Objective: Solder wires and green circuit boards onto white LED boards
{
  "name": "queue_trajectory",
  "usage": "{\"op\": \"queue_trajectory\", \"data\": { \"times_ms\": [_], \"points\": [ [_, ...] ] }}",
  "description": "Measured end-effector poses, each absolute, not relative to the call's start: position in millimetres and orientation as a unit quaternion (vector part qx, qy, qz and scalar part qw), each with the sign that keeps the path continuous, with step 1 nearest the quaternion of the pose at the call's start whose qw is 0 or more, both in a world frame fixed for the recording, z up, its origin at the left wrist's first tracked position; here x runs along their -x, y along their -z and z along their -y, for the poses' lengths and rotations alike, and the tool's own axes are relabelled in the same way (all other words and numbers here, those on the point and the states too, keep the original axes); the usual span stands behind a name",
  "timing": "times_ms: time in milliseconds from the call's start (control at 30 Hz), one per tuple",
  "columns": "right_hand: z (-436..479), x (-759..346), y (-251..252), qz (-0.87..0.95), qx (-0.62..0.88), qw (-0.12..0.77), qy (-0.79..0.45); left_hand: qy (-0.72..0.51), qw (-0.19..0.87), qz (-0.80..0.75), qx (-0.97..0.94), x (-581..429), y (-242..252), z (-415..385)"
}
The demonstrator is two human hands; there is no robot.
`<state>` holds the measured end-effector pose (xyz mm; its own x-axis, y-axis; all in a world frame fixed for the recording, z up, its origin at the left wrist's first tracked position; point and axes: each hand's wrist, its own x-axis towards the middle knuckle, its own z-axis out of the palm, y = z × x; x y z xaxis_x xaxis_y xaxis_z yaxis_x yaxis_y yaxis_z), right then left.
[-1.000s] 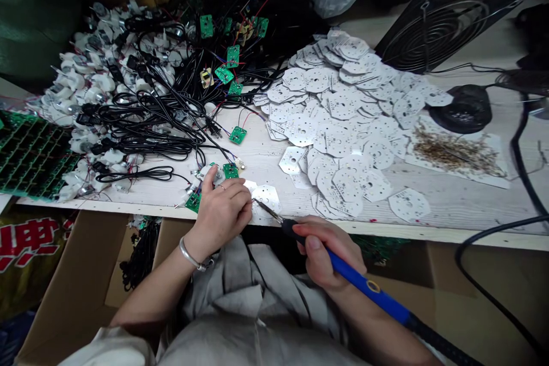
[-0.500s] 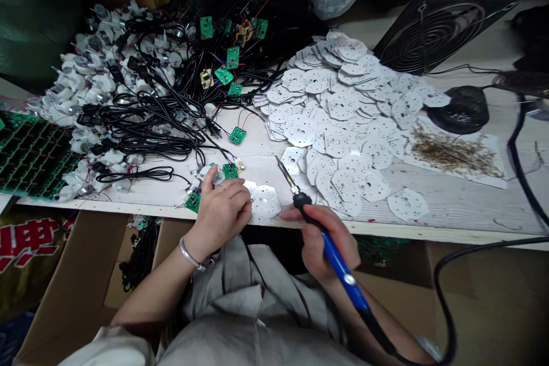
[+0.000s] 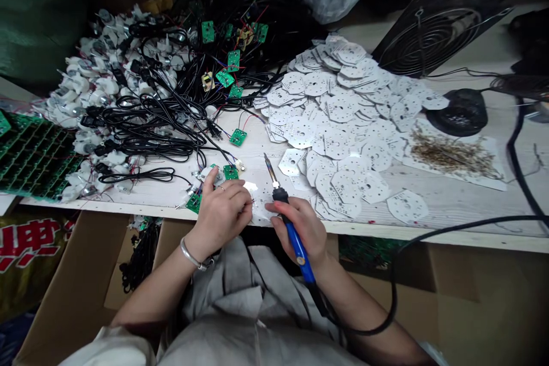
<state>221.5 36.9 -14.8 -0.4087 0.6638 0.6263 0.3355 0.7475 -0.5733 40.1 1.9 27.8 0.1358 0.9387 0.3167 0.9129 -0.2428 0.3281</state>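
Observation:
In my right hand is a blue-handled soldering iron, its bare metal tip pointing up and away from me. Below the iron, a white LED board lies near the bench edge, partly covered by my right fingers. My left hand is closed at the board's left side, thumb and fingers pinched together; what they grip is hidden. Just beyond the left knuckles sits a green circuit board with wires. Another green board lies left of that hand, beside a small motor part.
White LED boards are heaped right of centre. Black cords and white motor parts pile up at left, beside green board panels. A fan, a black dish and the iron's cable are at right.
My right hand has moved left with the soldering iron, bringing it over the white LED board. The iron's cable has shifted left too. My left hand has hardly moved.

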Motion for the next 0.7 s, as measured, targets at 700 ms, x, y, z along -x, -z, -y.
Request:
{"op": "queue_trajectory", "data": {
  "times_ms": [700],
  "points": [
    [-41,-224,18,0.825,0.282,0.454,-0.186,-0.170,-0.088,-0.661,-0.725,-61,-24,-4]
  ]
}}
